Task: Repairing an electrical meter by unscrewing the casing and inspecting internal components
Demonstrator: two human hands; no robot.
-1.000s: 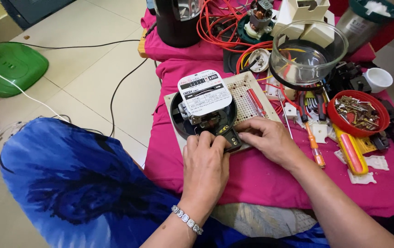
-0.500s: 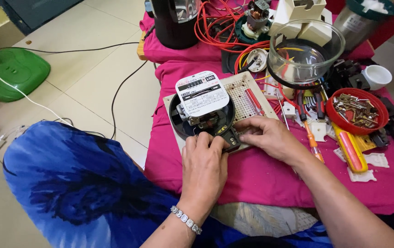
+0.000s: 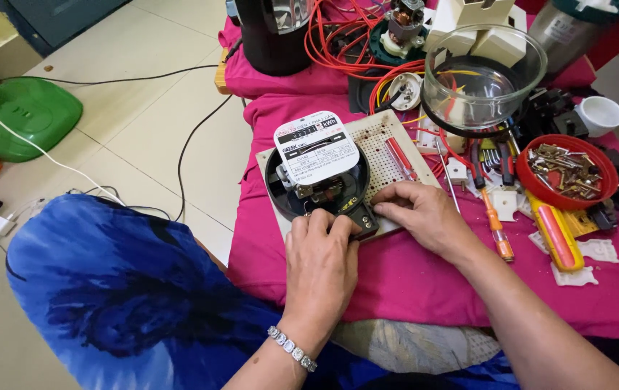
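An electric meter (image 3: 320,180), round black base w/ a white face plate, is seen lying on a perforated board (image 3: 385,137), which rests on a table (image 3: 425,282) covered w/ pink cloth. The left hand (image 3: 322,254) is laid at the meter's lower edge, fingers curled and pressed tog. onto the dark terminal block (image 3: 358,215) at the bottom; whether anything is pinched there can't be told. The right hand (image 3: 419,209) is placed just beside it, to the right, fingertips closed on the block's right side, palm down on the board's edge. A beaded bracelet (image 3: 291,348) is worn on the left wrist. To the right of the board, an orange-handled screwdriver (image 3: 496,227) is laid on the cloth, near a red bowl (image 3: 568,173) filled w/ screws and metal bits. A clear glass bowl (image 3: 484,76) is set behind, above a bunch of hand tools, w/ red wires (image 3: 338,40) tangled at the back beside a black cylindrical appliance (image 3: 273,36). A white cup (image 3: 598,114) stands at the far right. On the tiled floor to the left, a green plastic object (image 3: 20,119) is seen; blue patterned clothing (image 3: 129,289) fills the lower left.
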